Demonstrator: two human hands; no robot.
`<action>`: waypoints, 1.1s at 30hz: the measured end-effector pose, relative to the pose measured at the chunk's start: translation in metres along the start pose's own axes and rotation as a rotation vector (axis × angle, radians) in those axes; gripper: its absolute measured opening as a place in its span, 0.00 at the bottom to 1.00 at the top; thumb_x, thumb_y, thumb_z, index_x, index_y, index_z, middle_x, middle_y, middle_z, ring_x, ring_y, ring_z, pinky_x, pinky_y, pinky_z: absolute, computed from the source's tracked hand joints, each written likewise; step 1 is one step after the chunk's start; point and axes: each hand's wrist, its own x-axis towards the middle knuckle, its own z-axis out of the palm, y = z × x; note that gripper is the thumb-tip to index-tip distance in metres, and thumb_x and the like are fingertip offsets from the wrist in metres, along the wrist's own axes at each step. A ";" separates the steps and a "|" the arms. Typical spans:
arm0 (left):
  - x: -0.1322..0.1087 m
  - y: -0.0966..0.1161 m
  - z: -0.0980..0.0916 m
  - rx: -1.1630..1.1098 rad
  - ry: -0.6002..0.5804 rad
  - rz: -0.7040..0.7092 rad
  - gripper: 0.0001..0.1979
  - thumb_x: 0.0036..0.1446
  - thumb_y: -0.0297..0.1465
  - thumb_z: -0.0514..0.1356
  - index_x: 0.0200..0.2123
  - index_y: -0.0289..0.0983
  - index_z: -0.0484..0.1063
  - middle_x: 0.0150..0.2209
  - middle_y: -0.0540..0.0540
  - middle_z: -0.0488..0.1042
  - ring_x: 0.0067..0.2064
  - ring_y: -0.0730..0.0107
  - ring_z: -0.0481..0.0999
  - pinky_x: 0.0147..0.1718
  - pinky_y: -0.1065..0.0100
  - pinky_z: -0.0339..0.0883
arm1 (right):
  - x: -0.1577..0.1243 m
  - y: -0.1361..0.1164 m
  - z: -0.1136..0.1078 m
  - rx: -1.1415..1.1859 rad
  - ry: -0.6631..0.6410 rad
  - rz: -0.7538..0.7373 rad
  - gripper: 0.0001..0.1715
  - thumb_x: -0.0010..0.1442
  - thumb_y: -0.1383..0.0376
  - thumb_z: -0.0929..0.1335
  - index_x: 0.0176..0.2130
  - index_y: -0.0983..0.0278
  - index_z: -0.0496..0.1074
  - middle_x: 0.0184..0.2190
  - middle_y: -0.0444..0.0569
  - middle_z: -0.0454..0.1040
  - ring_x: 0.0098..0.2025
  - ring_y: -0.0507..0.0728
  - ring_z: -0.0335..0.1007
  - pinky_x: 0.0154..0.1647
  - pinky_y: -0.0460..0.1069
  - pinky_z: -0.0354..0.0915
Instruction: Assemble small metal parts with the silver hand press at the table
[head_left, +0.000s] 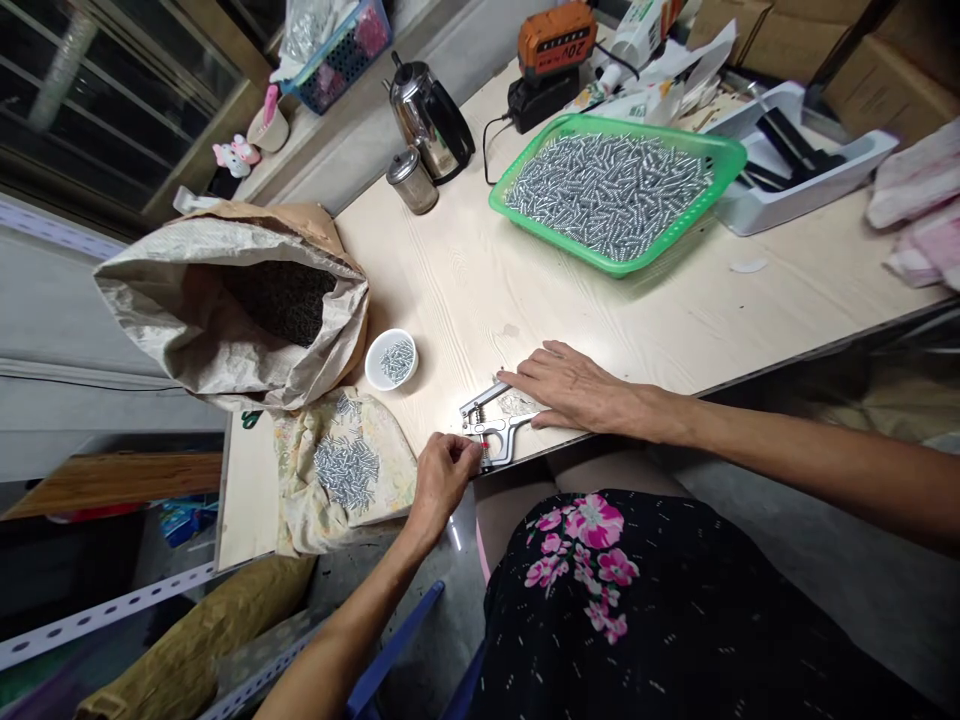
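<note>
Heaped metal parts [607, 190] and a tool battery [556, 38] suggest a workshop

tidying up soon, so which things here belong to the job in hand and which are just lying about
Seem part of the job:
silver hand tool, held by the right hand
metal pieces on the patterned cloth
white bowl of metal pieces
green basket of metal pieces

Seem just lying about:
kettle
lidded canister
orange battery

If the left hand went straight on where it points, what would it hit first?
Probably the plier-like metal hand tool, just ahead of the left hand; whether they already touch is unclear.
</note>
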 end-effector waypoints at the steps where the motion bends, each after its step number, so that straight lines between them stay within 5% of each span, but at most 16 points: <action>1: -0.001 0.001 -0.002 0.070 0.074 0.109 0.11 0.57 0.37 0.61 0.32 0.34 0.77 0.33 0.45 0.74 0.33 0.67 0.74 0.37 0.65 0.69 | -0.001 -0.002 0.001 0.019 0.005 0.000 0.32 0.63 0.60 0.68 0.62 0.67 0.58 0.47 0.57 0.71 0.48 0.63 0.63 0.51 0.57 0.57; 4: 0.005 0.008 -0.003 0.193 0.136 0.437 0.17 0.58 0.39 0.64 0.46 0.36 0.74 0.48 0.39 0.73 0.49 0.58 0.73 0.48 0.57 0.70 | -0.003 -0.006 0.004 0.060 0.015 0.011 0.27 0.65 0.64 0.65 0.61 0.67 0.60 0.45 0.56 0.72 0.44 0.61 0.64 0.44 0.54 0.58; 9: 0.030 0.030 0.007 0.387 -0.076 0.733 0.37 0.52 0.39 0.69 0.62 0.37 0.59 0.61 0.35 0.64 0.60 0.49 0.64 0.57 0.48 0.64 | -0.007 -0.009 0.003 0.084 0.025 0.041 0.33 0.63 0.63 0.67 0.63 0.67 0.55 0.47 0.58 0.71 0.47 0.62 0.64 0.46 0.55 0.60; 13: 0.041 0.049 0.012 0.563 -0.146 0.717 0.35 0.54 0.36 0.67 0.62 0.35 0.58 0.56 0.36 0.67 0.54 0.52 0.67 0.53 0.51 0.66 | -0.009 -0.014 -0.002 -0.017 0.003 0.191 0.39 0.57 0.58 0.72 0.60 0.71 0.59 0.49 0.62 0.70 0.49 0.66 0.63 0.47 0.57 0.61; 17: 0.042 0.057 0.010 0.641 -0.177 0.696 0.28 0.56 0.35 0.64 0.57 0.35 0.63 0.49 0.39 0.69 0.50 0.54 0.68 0.49 0.55 0.68 | -0.007 -0.018 -0.006 -0.113 -0.049 0.241 0.22 0.57 0.57 0.72 0.46 0.67 0.68 0.42 0.57 0.71 0.44 0.64 0.63 0.43 0.55 0.60; 23: 0.041 0.053 0.012 0.573 -0.140 0.652 0.15 0.58 0.35 0.63 0.48 0.38 0.70 0.43 0.43 0.72 0.46 0.57 0.68 0.44 0.58 0.67 | -0.002 -0.021 0.004 -0.106 -0.058 0.178 0.04 0.64 0.66 0.66 0.36 0.65 0.69 0.36 0.53 0.72 0.40 0.60 0.63 0.39 0.53 0.55; 29: 0.045 0.056 0.011 0.591 -0.203 0.664 0.07 0.60 0.35 0.61 0.38 0.37 0.72 0.39 0.43 0.72 0.44 0.58 0.69 0.40 0.60 0.67 | 0.001 -0.025 0.012 -0.037 -0.103 0.157 0.07 0.65 0.71 0.63 0.36 0.65 0.69 0.33 0.49 0.72 0.35 0.56 0.63 0.36 0.51 0.54; 33: 0.043 0.049 0.011 0.545 -0.131 0.643 0.17 0.58 0.37 0.64 0.48 0.36 0.71 0.44 0.42 0.72 0.46 0.56 0.69 0.45 0.57 0.69 | -0.001 -0.019 0.001 -0.076 -0.095 0.191 0.10 0.62 0.62 0.69 0.42 0.66 0.70 0.40 0.53 0.73 0.42 0.60 0.64 0.39 0.52 0.56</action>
